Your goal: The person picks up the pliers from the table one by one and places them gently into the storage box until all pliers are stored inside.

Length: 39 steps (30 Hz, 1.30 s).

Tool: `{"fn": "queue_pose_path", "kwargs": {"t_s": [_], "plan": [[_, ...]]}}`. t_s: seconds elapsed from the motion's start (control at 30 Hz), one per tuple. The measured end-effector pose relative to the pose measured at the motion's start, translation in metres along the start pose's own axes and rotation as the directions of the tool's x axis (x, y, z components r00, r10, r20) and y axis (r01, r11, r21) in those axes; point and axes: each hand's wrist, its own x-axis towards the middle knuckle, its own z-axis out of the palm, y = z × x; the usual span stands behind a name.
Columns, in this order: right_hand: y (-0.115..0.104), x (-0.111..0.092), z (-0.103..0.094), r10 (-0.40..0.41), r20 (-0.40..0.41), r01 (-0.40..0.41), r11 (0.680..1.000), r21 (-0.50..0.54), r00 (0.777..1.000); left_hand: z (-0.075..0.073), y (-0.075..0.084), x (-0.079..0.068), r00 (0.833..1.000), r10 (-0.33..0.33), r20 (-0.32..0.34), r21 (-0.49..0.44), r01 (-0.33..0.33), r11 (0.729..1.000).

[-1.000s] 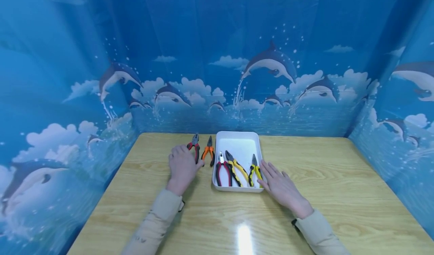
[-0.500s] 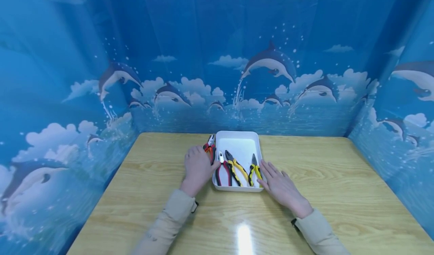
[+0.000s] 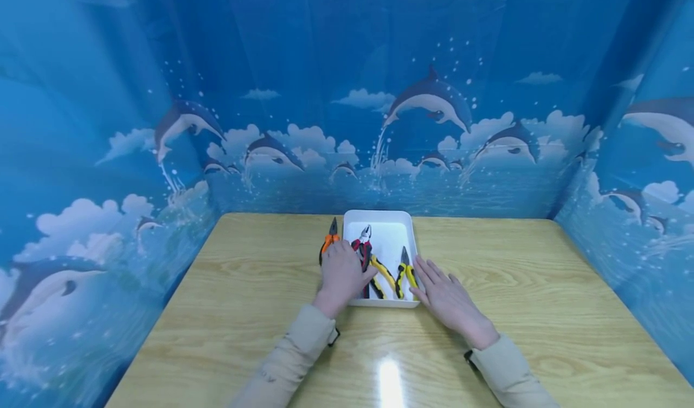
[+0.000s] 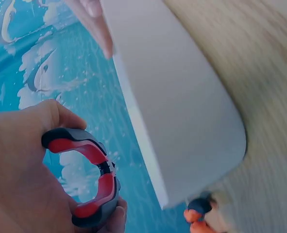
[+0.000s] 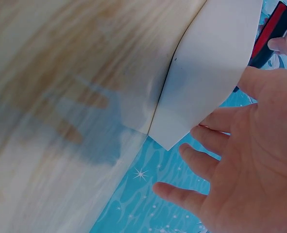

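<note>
My left hand (image 3: 343,275) grips red-and-black pliers (image 3: 364,248) over the left part of a white tray (image 3: 393,233), their metal nose pointing away from me. In the left wrist view, thumb and fingers wrap the spread handles (image 4: 104,189), above the level of the tray wall (image 4: 177,97). My right hand (image 3: 450,296) lies with straight fingers along the tray's right side; the right wrist view shows its fingertips at the wall (image 5: 206,73). Two yellow-and-black pliers (image 3: 384,272) lie in the tray, one partly hidden. Another red-and-black pair in there is mostly covered by my left hand.
Orange-and-black pliers (image 3: 331,240) lie on the wooden table (image 3: 244,275) just left of the tray, partly behind my left hand. A blue curtain (image 3: 325,64) printed with dolphins rises behind the table and along both sides.
My left hand has carried the red-and-black pliers rightward from the table left of the tray, past the orange pair, to over the tray. The right hand stays at the tray's side.
</note>
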Motion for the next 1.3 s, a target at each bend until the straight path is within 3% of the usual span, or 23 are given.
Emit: {"fn": "queue_pose_path", "kwargs": {"t_s": [0.17, 0.33, 0.63, 0.93, 1.1, 1.3], "plan": [[0.0, 0.0, 0.001, 0.008, 0.015, -0.008, 1.0, 0.005, 1.0, 0.007, 0.011, -0.001, 0.999, 0.018, 0.042, -0.051, -0.016, 0.999], [0.0, 0.0, 0.001, 0.005, 0.001, -0.005, 1.0, -0.001, 1.0, 0.015, 0.021, -0.002, 0.992, 0.046, 0.12, -0.03, -0.043, 0.999], [0.0, 0.0, 0.001, 0.009, 0.01, -0.009, 1.0, 0.01, 1.0, 0.026, 0.039, 0.0, 0.974, 0.026, 0.226, -0.036, -0.019, 0.999], [0.0, 0.001, 0.003, 0.001, 0.003, -0.001, 1.0, 0.011, 1.0, 0.034, 0.047, 0.005, 0.975, 0.022, 0.22, -0.059, -0.01, 0.998], [0.001, 0.001, 0.002, -0.009, -0.011, 0.009, 1.0, 0.008, 1.0, 0.033, 0.051, 0.008, 0.978, 0.034, 0.204, -0.03, -0.028, 0.999], [0.002, 0.001, 0.002, -0.008, -0.01, 0.008, 1.0, 0.007, 1.0, 0.03, 0.05, 0.008, 0.983, 0.038, 0.18, -0.078, -0.024, 0.997]]}}
